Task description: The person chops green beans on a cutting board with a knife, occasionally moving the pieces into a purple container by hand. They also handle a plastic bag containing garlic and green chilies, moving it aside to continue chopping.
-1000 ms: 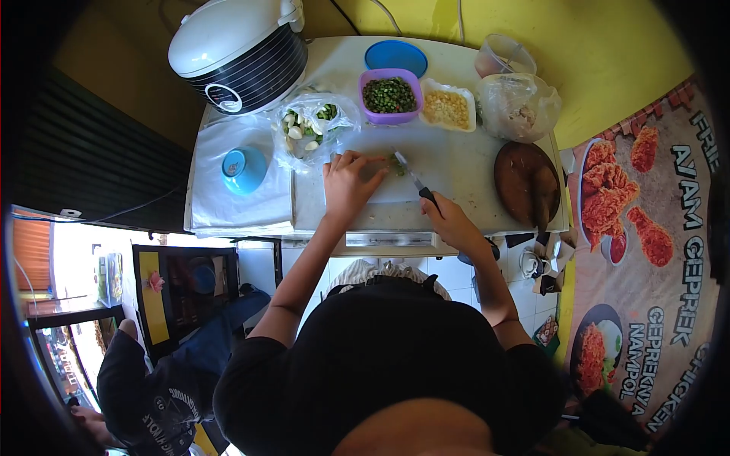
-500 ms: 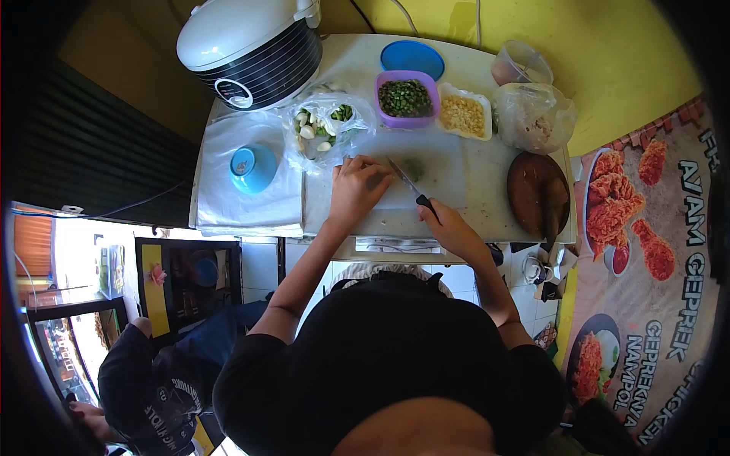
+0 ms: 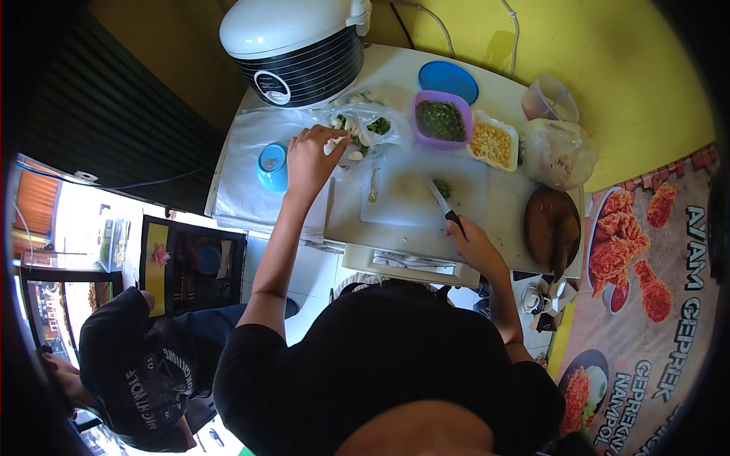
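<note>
My right hand [image 3: 477, 247] grips the black handle of a knife [image 3: 439, 196], its blade angled over the pale cutting board [image 3: 403, 213]. A small heap of chopped greens [image 3: 445, 187] lies beside the blade tip. My left hand [image 3: 308, 159] is raised at the near edge of a clear plastic bag [image 3: 395, 135] of peeled garlic [image 3: 355, 156] and greens. Its thumb and index fingertips are pinched together; whatever is between them is too small to make out. A narrow pale-green piece [image 3: 373, 186] rests on the board's left side.
Behind the board stand a purple tub of chopped greens [image 3: 439, 120], a white tray of chopped pale bits [image 3: 492, 143] and a blue lid [image 3: 449, 82]. A blue bowl [image 3: 272, 167], rice cooker [image 3: 296, 57] and stone mortar [image 3: 551, 228] surround the area. Another person [image 3: 144, 372] is at left.
My left hand has lifted off the board and moved left to the bag. My right hand still holds the knife by the greens. The whole view has shifted and tilted.
</note>
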Demonstrator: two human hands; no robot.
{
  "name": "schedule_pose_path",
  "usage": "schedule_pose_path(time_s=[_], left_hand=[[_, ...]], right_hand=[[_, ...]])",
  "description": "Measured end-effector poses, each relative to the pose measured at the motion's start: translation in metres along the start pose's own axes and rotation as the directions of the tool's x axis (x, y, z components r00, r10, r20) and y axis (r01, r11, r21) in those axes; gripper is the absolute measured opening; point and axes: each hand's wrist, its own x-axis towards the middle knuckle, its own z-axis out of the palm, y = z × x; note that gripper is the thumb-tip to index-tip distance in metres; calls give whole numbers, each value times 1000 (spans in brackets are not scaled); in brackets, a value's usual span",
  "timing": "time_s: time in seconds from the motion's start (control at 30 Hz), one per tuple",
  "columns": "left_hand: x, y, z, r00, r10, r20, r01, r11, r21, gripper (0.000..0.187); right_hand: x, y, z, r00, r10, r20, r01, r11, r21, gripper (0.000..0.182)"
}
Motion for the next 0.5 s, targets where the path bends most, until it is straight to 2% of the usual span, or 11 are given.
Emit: schedule_pose_path(time_s=[0.07, 0.27, 0.4, 0.5], left_hand=[[3, -4, 4, 1000, 27, -14, -25, 995, 101, 12], [10, -9, 26, 998, -23, 62, 10, 979, 205, 16], [10, -11, 36, 995, -51, 90, 33, 981, 193, 18], [9, -10, 35, 999, -26, 47, 18, 986, 166, 18]], right_hand=[[1, -7, -1, 999, 26, 39, -27, 999, 23, 33], [4, -15, 2, 997, -17, 81, 19, 999, -32, 33], [2, -19, 4, 994, 18, 110, -11, 998, -62, 34], [1, -15, 2, 993, 29, 113, -20, 997, -73, 34]])
